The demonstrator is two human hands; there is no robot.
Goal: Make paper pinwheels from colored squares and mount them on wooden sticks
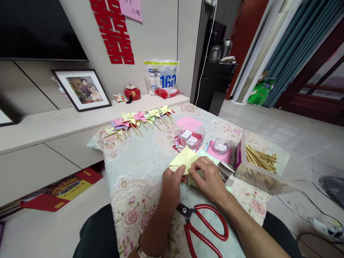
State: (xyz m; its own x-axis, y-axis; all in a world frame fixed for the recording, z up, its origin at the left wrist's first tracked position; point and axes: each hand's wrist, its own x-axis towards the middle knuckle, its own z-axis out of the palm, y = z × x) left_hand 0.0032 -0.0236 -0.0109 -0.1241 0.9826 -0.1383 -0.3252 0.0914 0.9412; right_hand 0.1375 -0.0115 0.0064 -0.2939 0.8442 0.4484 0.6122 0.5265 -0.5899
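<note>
A pale yellow square of paper [185, 157] with a slit cut in from its left corner is held over the table. My left hand [173, 182] pinches its near left edge between thumb and fingers. On the near right edge, my right hand [206, 175] is closed with thumb and fingertips on the paper. Beneath my forearms lie red-handled scissors [199, 218], their blades partly hidden by my left arm. Behind my right hand stands a small open box [225, 172] with small metal pieces in it.
Finished paper pinwheels on sticks [139, 116] lie in a row at the table's back left. A clear tub of wooden sticks [242, 161] stands at the right. Round clear containers [199, 134] and pink paper [189, 123] sit behind the hands, on a floral tablecloth [137, 161].
</note>
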